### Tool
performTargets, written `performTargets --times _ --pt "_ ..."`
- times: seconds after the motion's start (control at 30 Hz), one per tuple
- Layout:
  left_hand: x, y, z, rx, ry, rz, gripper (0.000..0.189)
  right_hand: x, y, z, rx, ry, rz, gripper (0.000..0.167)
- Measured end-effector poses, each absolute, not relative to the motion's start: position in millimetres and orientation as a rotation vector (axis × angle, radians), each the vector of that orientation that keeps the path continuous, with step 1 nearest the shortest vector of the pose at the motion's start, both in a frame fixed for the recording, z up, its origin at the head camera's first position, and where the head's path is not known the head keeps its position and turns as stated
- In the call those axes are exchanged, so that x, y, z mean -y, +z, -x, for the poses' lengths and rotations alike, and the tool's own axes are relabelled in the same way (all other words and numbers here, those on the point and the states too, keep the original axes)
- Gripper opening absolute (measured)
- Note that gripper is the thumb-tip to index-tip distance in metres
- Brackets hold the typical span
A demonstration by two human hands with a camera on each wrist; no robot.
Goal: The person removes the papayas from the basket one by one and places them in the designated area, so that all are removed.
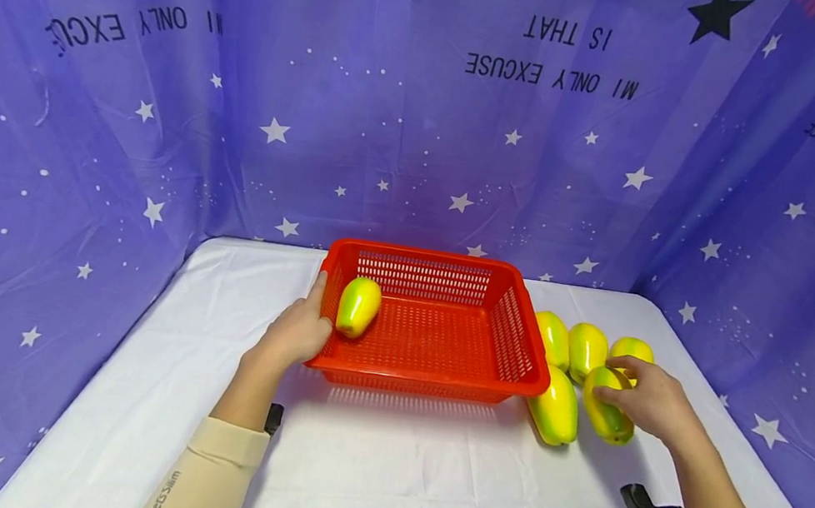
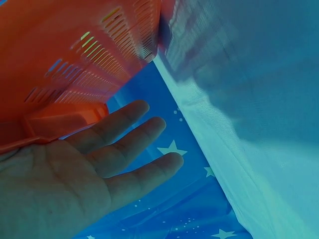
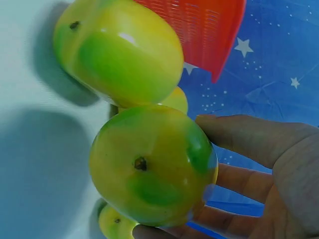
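A red plastic basket [image 1: 430, 382] with slotted walls stands on the white table. One yellow-green papaya [image 1: 359, 307] lies inside it, against the left wall. My left hand [image 1: 296, 329] holds the basket's left rim; in the left wrist view, three fingers [image 2: 144, 174] stretch out straight below the rim and the thumb is hidden. To the right of the basket, my right hand [image 1: 651, 395] grips a papaya [image 1: 609, 407] between thumb and fingers. Its dark stem end [image 3: 141, 163] faces the right wrist camera. Another papaya [image 1: 556, 409] lies just left of the gripped one, beside the basket's corner.
Behind the gripped fruit, more papayas [image 1: 588, 350] sit in a row right of the basket. The white tablecloth [image 1: 390, 470] covers the table. A purple curtain [image 1: 408, 120] with stars encloses the back and both sides.
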State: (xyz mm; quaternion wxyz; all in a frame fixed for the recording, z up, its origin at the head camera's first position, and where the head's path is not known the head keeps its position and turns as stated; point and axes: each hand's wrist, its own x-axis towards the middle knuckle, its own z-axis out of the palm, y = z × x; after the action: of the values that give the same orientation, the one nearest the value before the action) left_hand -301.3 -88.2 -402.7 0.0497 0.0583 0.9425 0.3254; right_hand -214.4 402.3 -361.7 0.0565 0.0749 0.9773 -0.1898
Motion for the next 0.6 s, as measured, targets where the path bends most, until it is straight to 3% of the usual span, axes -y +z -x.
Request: performTargets --times 0.6 --pt "89 -403 301 -2.863 1.001 -0.181 0.083 -401 -386 212 -2.917 -0.607 -0.234 0.071"
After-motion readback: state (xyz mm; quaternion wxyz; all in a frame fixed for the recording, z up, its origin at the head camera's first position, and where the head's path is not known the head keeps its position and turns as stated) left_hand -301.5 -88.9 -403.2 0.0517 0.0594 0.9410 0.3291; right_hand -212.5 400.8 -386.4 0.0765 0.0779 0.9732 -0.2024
